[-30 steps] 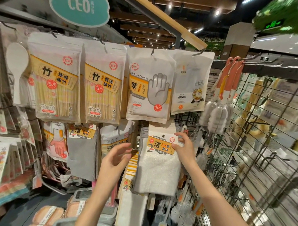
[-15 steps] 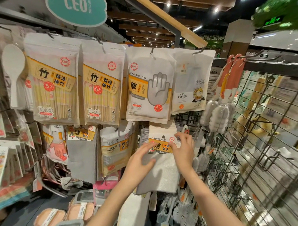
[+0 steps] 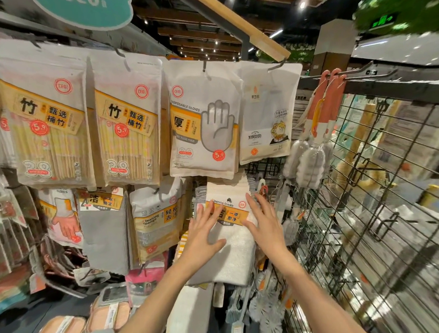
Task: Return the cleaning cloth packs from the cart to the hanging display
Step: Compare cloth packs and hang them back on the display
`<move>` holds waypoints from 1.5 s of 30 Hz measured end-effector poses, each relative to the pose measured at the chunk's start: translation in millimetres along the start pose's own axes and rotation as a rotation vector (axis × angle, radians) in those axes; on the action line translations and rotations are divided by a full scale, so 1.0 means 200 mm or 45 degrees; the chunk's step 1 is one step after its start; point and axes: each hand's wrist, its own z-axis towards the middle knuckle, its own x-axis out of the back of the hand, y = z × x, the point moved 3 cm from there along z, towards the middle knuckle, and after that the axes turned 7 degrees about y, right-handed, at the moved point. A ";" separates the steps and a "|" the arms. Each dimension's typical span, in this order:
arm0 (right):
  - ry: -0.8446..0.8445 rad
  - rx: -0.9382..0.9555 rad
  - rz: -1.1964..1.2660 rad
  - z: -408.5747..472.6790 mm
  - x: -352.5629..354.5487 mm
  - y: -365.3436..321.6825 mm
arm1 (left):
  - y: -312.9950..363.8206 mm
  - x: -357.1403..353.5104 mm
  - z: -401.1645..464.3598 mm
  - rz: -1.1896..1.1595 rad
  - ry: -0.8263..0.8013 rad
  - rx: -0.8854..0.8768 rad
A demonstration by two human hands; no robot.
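Looking through the head camera, I see the white cleaning cloth pack (image 3: 230,230) now hanging on the display, in the lower row just under the disposable gloves pack (image 3: 202,119) and right of the cleaning sponge pack (image 3: 156,218). A moment ago the right hand (image 3: 265,227) was pinching its card header up at the hook; now those fingers are straight and spread, letting go, lying against the pack's right edge. The left hand (image 3: 201,236) is also released, flat against the cloth's left side, where half a second ago it was reaching in to steady it. The hook itself is hidden behind the header, so I cannot see the hole seated. To me this pack looks returned, both hands only smoothing it. The cart is not in this view, so how many packs remain I cannot say.
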 end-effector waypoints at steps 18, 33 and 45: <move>-0.098 -0.117 0.183 0.02 -0.02 0.03 | -0.06 -0.03 0.06 -0.018 -0.149 0.010; -0.180 -0.195 0.338 0.15 -0.04 0.02 | -0.13 -0.04 0.22 -0.135 -0.223 0.072; -0.181 -0.207 0.357 0.24 -0.07 0.04 | -0.19 -0.06 0.32 -0.200 -0.225 0.073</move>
